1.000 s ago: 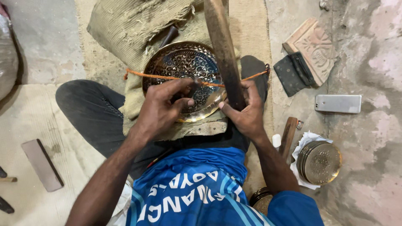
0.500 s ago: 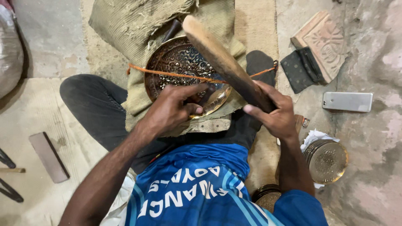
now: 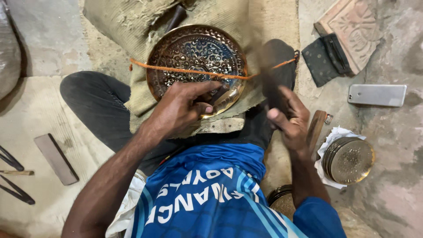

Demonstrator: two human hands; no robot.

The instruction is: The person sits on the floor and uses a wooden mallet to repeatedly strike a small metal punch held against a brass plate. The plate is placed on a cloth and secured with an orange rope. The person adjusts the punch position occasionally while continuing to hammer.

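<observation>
Near right: a stack of round brass plates [image 3: 350,159] lay on white paper [image 3: 331,140] on the floor, with another dark round dish [image 3: 280,200] partly hidden beside the right forearm.
Near left: a flat grey rectangular stone block [image 3: 56,158] lay on the pale floor, with thin dark metal tools [image 3: 12,174] at the left edge.
Right hand: the right hand [image 3: 287,118] was closed around the handle of a dark wooden mallet [image 3: 271,75], which showed blurred above the fist, just right of the plate.
Left hand: the left hand [image 3: 180,108] rested on the near rim of the round engraved brass plate [image 3: 196,66], fingers pinched narrow on a small dark punch tool [image 3: 217,94]; the tool was mostly covered by the fingers.
Plate: it lay in the middle on folded beige burlap cloth [image 3: 229,26] over the person's dark-trousered leg [image 3: 94,105], tied down by an orange cord [image 3: 185,70] stretched across its face.
Right of the hands: a short brown wooden handle [image 3: 315,128] lay just beside the right wrist.
Far right: a silver smartphone [image 3: 376,94] lay face down on the grey floor; beyond it sat a dark folded pouch [image 3: 325,56] touching a carved reddish stone slab [image 3: 350,28].
</observation>
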